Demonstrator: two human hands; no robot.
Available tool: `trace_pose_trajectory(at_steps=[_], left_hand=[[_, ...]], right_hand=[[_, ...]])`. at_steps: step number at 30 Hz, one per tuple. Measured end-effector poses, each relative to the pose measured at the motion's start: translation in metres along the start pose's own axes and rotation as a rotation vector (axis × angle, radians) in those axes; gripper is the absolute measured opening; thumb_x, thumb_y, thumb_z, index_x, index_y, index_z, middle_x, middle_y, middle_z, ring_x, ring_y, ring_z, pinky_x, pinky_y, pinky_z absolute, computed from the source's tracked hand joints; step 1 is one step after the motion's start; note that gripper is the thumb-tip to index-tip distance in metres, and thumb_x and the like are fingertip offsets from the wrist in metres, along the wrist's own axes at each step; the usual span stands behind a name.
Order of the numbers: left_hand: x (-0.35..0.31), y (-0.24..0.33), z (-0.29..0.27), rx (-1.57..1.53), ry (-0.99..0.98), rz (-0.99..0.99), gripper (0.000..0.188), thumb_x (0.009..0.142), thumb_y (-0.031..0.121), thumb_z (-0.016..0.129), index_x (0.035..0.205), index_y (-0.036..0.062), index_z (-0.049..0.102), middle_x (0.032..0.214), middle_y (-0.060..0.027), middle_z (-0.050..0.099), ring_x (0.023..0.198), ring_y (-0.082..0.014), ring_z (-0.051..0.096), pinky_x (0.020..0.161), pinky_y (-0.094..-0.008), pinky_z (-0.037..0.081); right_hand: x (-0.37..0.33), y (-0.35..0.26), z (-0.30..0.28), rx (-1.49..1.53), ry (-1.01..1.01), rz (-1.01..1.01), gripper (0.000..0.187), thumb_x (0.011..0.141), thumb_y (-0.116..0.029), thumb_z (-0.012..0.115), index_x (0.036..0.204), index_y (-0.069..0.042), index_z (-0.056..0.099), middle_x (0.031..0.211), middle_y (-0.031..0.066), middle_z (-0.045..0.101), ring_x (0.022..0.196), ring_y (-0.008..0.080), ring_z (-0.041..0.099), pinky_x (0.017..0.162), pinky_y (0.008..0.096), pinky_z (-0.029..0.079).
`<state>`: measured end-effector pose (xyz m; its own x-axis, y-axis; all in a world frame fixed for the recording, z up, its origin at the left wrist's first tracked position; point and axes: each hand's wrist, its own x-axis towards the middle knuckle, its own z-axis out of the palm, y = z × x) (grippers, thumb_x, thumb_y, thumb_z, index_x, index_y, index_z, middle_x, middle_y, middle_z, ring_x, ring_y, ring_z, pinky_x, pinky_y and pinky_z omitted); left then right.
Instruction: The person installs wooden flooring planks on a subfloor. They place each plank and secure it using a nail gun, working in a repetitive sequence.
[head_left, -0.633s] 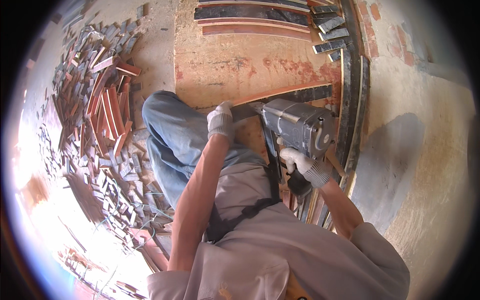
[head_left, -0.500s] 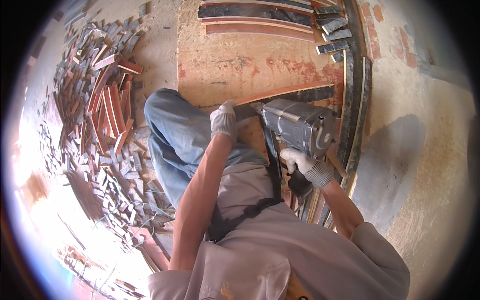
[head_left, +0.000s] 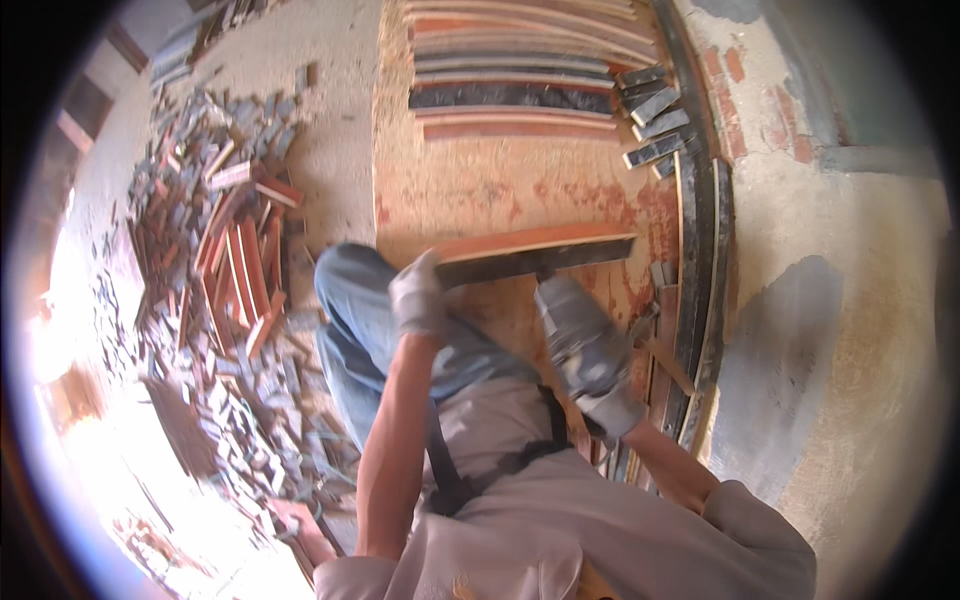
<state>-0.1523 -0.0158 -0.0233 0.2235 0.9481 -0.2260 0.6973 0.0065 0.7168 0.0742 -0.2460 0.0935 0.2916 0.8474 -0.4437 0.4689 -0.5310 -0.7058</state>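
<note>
My gloved left hand (head_left: 418,297) is closed round the left end of a wooden strip (head_left: 545,252), which has a reddish upper face and a black side. The strip is raised at a slight slant over a plywood board (head_left: 480,200). A grey nail gun (head_left: 583,335), smeared by motion, is in my gloved right hand (head_left: 614,408). Its nose points up toward the strip's black side; whether the two touch I cannot tell. My right fingers are partly hidden behind the tool.
Red and black strips (head_left: 520,97) lie in rows at the board's far end, beside short black offcuts (head_left: 655,130). Long black strips (head_left: 690,250) run along the right edge near a stained wall (head_left: 790,330). To the left spreads a heap of wood scraps (head_left: 240,260).
My left hand has shifted left and lower in view, and the strip has turned to show more of its faces. The nail gun has swung lower with my right hand, its nose pointing more upward.
</note>
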Motion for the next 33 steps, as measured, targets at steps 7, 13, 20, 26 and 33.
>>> trace_pose_trajectory(at_steps=[7, 13, 20, 26, 33], left_hand=[[0.0, -0.131, -0.206, -1.162, 0.476, -0.436, 0.041, 0.096, 0.024, 0.07, 0.135, 0.0125, 0.063, 0.121, -0.01, 0.069, 0.117, -0.0295, 0.064, 0.097, -0.0451, 0.057], [-0.049, -0.141, -0.229, -0.927, 0.714, -0.578, 0.072, 0.097, 0.041, 0.065, 0.155, 0.0026, 0.044, 0.139, -0.0192, 0.05, 0.125, -0.0364, 0.057, 0.111, -0.0517, 0.044], [-0.058, -0.096, -0.126, -0.829, 0.669, -0.379, 0.056, 0.099, 0.043, 0.066, 0.136, 0.001, 0.055, 0.117, -0.0138, 0.066, 0.11, -0.0262, 0.067, 0.083, -0.0369, 0.057], [-0.055, -0.066, -0.114, -0.844, 0.634, -0.381, 0.042, 0.103, 0.032, 0.066, 0.133, 0.003, 0.057, 0.102, -0.0041, 0.063, 0.09, -0.0124, 0.062, 0.077, -0.0298, 0.054], [-0.041, -0.02, -0.104, -0.803, 0.535, -0.292, 0.057, 0.101, 0.034, 0.068, 0.143, -0.001, 0.051, 0.125, -0.0122, 0.063, 0.11, -0.0229, 0.063, 0.094, -0.036, 0.051]], right_hand=[[0.034, -0.036, 0.027, -0.492, 0.005, 0.066, 0.052, 0.081, -0.029, 0.073, 0.124, -0.001, 0.064, 0.108, 0.0212, 0.07, 0.105, 0.0383, 0.068, 0.093, 0.0491, 0.053], [0.177, -0.04, -0.054, -0.423, 0.34, -0.549, 0.042, 0.089, -0.031, 0.073, 0.119, -0.002, 0.067, 0.082, 0.0169, 0.071, 0.071, 0.0343, 0.069, 0.066, 0.0449, 0.058], [0.389, -0.075, -0.133, -1.134, 0.149, -0.241, 0.103, 0.085, -0.053, 0.078, 0.16, -0.002, 0.029, 0.161, 0.0219, 0.039, 0.15, 0.0377, 0.035, 0.126, 0.0453, 0.026], [0.428, -0.072, -0.135, -1.389, 0.06, -0.451, 0.043, 0.083, -0.03, 0.08, 0.112, 0.0, 0.068, 0.11, 0.0229, 0.072, 0.102, 0.0333, 0.073, 0.08, 0.048, 0.06], [0.414, -0.072, -0.133, -1.124, 0.058, -0.437, 0.021, 0.083, -0.012, 0.069, 0.102, -0.003, 0.067, 0.095, 0.021, 0.075, 0.094, 0.0373, 0.074, 0.078, 0.0481, 0.059]])
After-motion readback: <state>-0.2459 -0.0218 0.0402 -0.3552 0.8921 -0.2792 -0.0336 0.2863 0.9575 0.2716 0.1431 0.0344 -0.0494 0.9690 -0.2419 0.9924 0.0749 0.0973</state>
